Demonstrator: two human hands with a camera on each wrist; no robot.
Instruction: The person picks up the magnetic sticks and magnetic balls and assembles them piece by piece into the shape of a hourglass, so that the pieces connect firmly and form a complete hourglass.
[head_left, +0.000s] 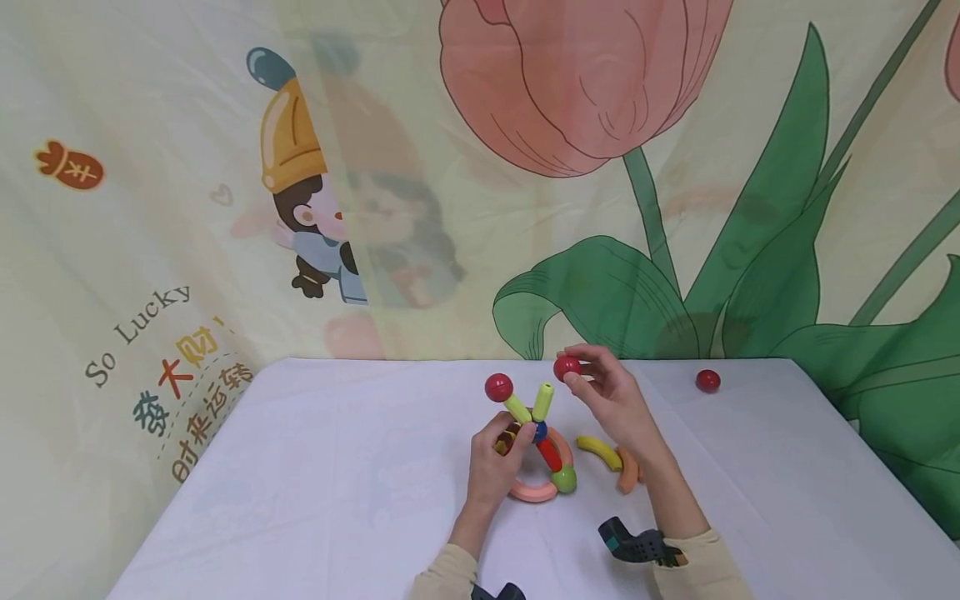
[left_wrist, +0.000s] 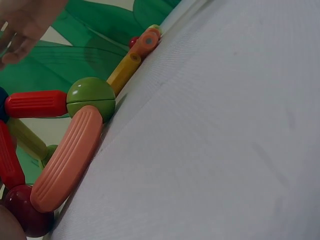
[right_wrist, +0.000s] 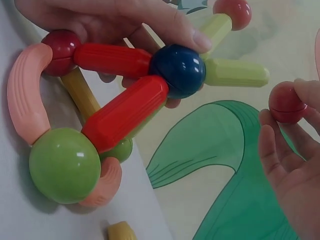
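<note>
While head view shows a spare ball [head_left: 707,381], rt fingers [right_wrist: 274,150] pinch red ball [right_wrist: 285,102], lt fingers [right_wrist: 165,22] grip blue hub [right_wrist: 179,70].

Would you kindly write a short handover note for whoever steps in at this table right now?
Left hand: grips the rod-and-ball model on the white table, fingers on the red rod by the blue ball.
Right hand: pinches a red ball just beside the free tip of the bare yellow-green rod.
Done: pink curved base, green ball, red rods, blue hub and two yellow-green rods are joined; one rod already carries a red ball.
Left, probably: cap the bare rod. Spare pieces lie loose: a yellow curved piece, an orange one, another red ball further right.
</note>
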